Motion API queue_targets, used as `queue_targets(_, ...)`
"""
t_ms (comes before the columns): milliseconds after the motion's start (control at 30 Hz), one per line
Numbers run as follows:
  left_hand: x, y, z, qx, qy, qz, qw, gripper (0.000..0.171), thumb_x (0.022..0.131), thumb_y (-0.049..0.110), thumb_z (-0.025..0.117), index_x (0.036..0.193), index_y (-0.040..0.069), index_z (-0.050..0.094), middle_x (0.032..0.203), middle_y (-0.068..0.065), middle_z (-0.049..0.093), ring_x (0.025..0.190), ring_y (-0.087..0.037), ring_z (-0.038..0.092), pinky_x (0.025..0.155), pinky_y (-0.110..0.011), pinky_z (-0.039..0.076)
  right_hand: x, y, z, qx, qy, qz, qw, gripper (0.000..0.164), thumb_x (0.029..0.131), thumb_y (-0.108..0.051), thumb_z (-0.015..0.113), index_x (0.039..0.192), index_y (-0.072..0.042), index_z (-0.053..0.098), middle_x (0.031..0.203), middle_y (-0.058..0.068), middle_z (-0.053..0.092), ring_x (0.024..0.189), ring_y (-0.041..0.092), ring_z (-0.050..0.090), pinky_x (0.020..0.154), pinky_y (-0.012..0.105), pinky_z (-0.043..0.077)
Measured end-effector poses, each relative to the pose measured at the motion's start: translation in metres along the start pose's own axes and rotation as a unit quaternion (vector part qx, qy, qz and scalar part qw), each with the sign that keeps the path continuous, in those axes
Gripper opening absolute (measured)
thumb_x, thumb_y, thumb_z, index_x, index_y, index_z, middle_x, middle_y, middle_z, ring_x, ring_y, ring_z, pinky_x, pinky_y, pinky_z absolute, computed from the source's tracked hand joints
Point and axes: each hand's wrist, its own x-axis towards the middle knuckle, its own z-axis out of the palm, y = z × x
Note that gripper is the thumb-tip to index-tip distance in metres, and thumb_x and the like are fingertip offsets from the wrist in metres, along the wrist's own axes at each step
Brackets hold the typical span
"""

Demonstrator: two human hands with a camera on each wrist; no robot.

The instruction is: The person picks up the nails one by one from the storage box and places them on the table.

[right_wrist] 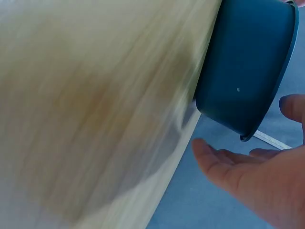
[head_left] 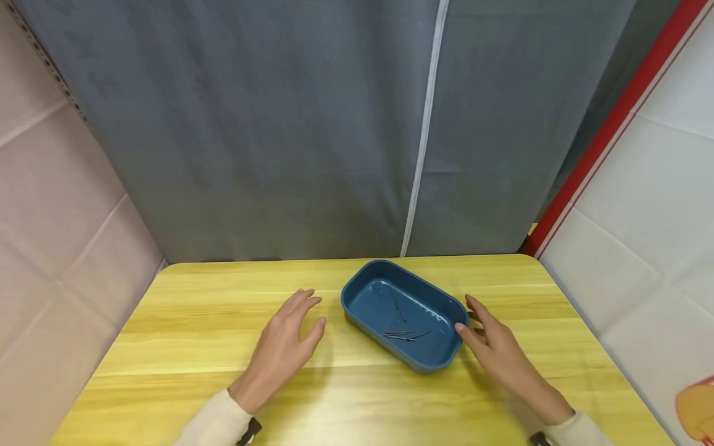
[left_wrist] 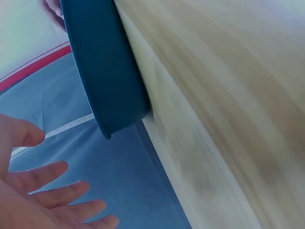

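Observation:
A blue rectangular tray [head_left: 364,322] with rounded corners stands at an angle on the wooden table. Several thin dark metal pieces, like nails or pins [head_left: 399,336], lie loose on its floor. To the left, my left hand [head_left: 284,341] hovers above the table with fingers spread and nothing in them, apart from the tray. At the opposite end, my right hand [head_left: 493,347] has its thumb right at the rim and its fingers outside the end wall. The right wrist view shows this thumb and the fingers [right_wrist: 214,164] parted around the tray's end, not curled on it.
The light wooden table [head_left: 189,322] reaches back to a grey curtain [head_left: 279,136] with a white stripe. Pale panels flank it, the right panel [head_left: 641,248] edged in red. Dark bands circle both wrists below the pale sleeves [head_left: 217,421].

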Motion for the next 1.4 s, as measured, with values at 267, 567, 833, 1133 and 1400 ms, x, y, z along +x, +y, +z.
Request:
queue_targets(267,0.008,0.015,0.003,-0.076,0.013,-0.013,0.9970,0.032,0.101,0.017,0.080,0.132,0.009,0.077,0.139,-0.008,0.074,0.134,-0.031,0.067,0.112,-0.053,0.054,0.005,0.001,0.008,0.040,-0.007,0.005,0.999,0.064,0.113,-0.018,0.065,0.165,0.007,0.038,0.159,0.035,0.051,0.130,0.048,0.066,0.098,0.051,0.061)
queue_targets(567,0.017,0.036,0.014,-0.126,0.006,0.000,0.9920,0.026,0.099,0.012,0.081,0.125,0.012,0.080,0.127,-0.002,0.079,0.125,-0.026,0.072,0.106,-0.050,0.058,0.005,0.003,0.012,0.053,-0.009,0.008,0.999,0.063,0.111,-0.009,0.064,0.165,0.010,0.037,0.149,0.040,0.057,0.124,0.047,0.070,0.091,0.044,0.064)
queue_targets(833,0.027,0.053,0.026,-0.143,-0.042,0.023,0.9885,0.024,0.102,0.013,0.078,0.125,0.009,0.080,0.128,-0.004,0.078,0.127,-0.027,0.071,0.109,-0.049,0.056,0.005,0.004,0.011,0.057,-0.024,0.010,0.998,0.065,0.112,-0.012,0.064,0.167,0.008,0.034,0.154,0.042,0.051,0.115,0.040,0.076,0.089,0.039,0.064)
queue_targets(1133,0.041,0.063,0.036,-0.109,-0.114,0.056,0.9858,0.023,0.104,0.019,0.076,0.124,0.008,0.080,0.129,-0.006,0.078,0.133,-0.030,0.066,0.114,-0.052,0.052,0.009,0.002,0.011,0.063,-0.029,0.009,0.998,0.066,0.113,-0.013,0.063,0.168,0.008,0.033,0.158,0.041,0.047,0.116,0.039,0.076,0.091,0.040,0.064)
queue_targets(1400,0.053,0.061,0.055,-0.065,-0.140,0.080,0.9848,0.025,0.102,0.018,0.079,0.121,0.002,0.081,0.126,-0.010,0.079,0.129,-0.031,0.066,0.111,-0.048,0.055,0.010,0.002,0.011,0.065,-0.037,0.022,0.997,0.067,0.113,-0.014,0.063,0.169,0.006,0.032,0.159,0.040,0.047,0.117,0.039,0.076,0.091,0.040,0.064)
